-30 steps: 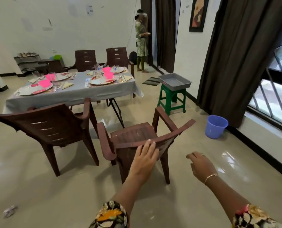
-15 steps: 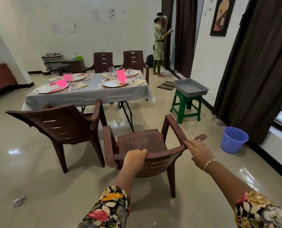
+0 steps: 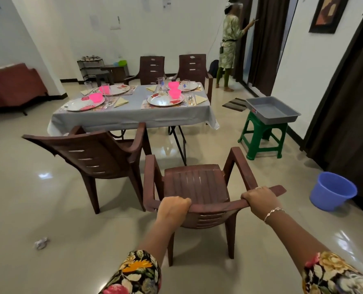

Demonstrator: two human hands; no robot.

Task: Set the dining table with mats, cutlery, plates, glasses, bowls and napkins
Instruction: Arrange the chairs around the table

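Both hands are clamping onto the top rail of the nearest brown plastic chair (image 3: 197,183). Left hand (image 3: 173,209) is curling its fingers over the left end of the backrest, and right hand (image 3: 259,199), wearing a bracelet (image 3: 274,212), is gripping the rail towards the right end. That chair is facing the dining table (image 3: 131,117) and standing well apart from its near edge.

Just left of it, a second brown chair (image 3: 91,155) is sitting at an angle, closer to the table. Two more chairs (image 3: 152,68) are lining up along the far side.

On the grey cloth, four places are showing. At the near right, a plate (image 3: 161,101) is resting on a patterned mat (image 3: 144,105) and carrying a pink bowl (image 3: 174,94). A yellow napkin (image 3: 200,99) is lying to its right. A glass (image 3: 161,83) is standing just beyond it. Cutlery is too small to make out clearly.

Off to the right, a grey tray (image 3: 271,110) is sitting on a green stool (image 3: 261,136), with a blue bucket (image 3: 331,190) on the floor nearer the camera. Far right, another person (image 3: 229,43) is standing by the dark curtain. Near left, a crumpled scrap (image 3: 41,242) is lying on the floor.
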